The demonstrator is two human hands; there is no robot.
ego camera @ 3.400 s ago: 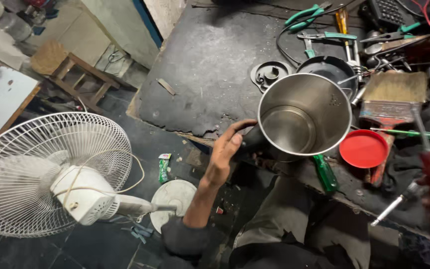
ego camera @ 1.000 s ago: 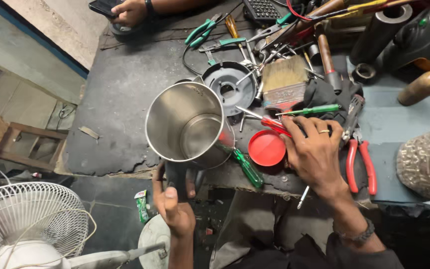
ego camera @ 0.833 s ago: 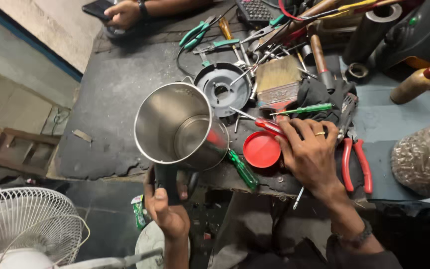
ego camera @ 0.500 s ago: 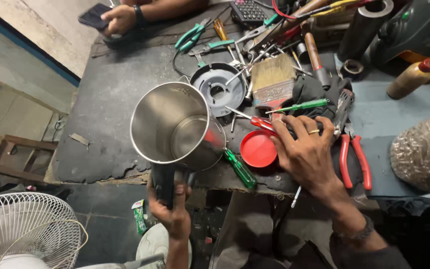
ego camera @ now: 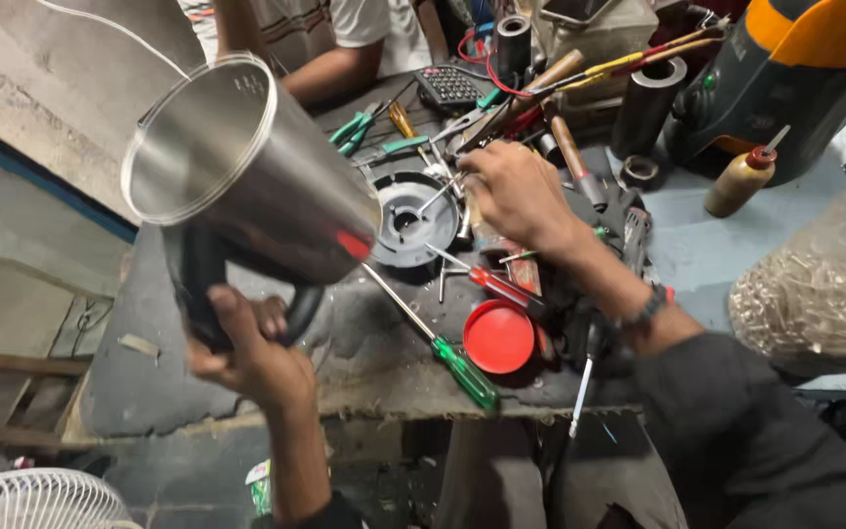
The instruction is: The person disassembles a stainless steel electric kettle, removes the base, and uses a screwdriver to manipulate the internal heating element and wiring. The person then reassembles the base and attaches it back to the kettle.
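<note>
My left hand (ego camera: 247,358) grips the black handle of a tilted, shiny steel jug (ego camera: 247,181), while at two o'clock my right hand (ego camera: 516,196), fingers curled, rests among scattered tools.

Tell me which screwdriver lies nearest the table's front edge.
The green-handled screwdriver: its handle lies by the frayed front edge, beside the red lid. The red-handled screwdriver lies farther back, toward the right hand.

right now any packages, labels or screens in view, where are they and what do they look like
Clear plastic bag: right edge of the bench, bulging, full of small pale bits.
Squeeze bottle: upright beside the bag, tan body, red cap.
Calculator: far side of the bench, dark, flat, keys up.
Green-and-white packet: on the floor under the bench, partly hidden.
No lit screen shows.
</note>
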